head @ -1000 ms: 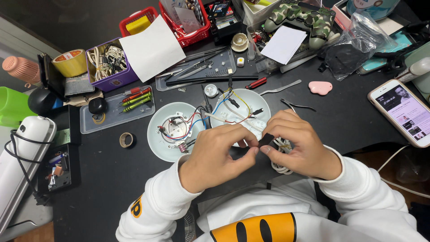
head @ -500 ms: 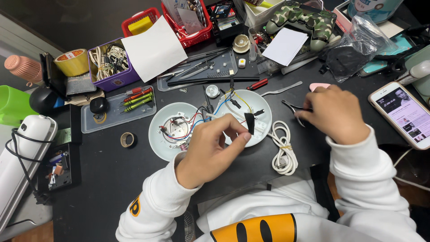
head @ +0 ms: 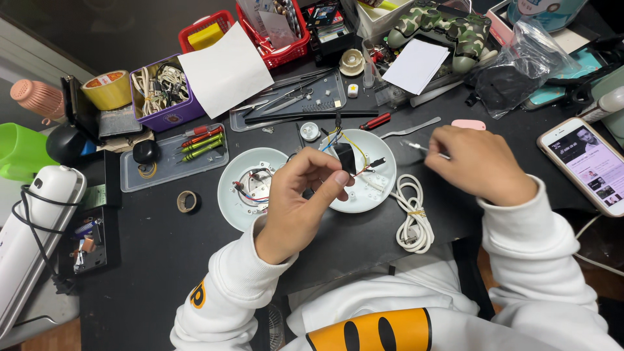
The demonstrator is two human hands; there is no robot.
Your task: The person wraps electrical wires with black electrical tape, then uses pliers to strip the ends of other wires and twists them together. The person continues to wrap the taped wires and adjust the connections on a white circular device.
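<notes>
— What is lying along the far side of the table (head: 162, 253)?
— A red basket (head: 276, 39), a purple box (head: 162, 94) of cables, a sheet of paper (head: 224, 68) leaning on both, and a camouflage game controller (head: 442, 26).
— And at the edges?
— A phone (head: 588, 162) is glowing on the right; a roll of tape (head: 107, 90) and a green cup (head: 19, 146) are sitting on the left.

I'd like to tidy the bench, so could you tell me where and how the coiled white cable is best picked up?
Pinch the white cable at its tied waist, where a small band gathers the loops, coming straight down from above. It lies flat on the dark table, loops running lengthwise, apart from the white dish, so gripping mid-bundle should probably keep the coil together.
</notes>
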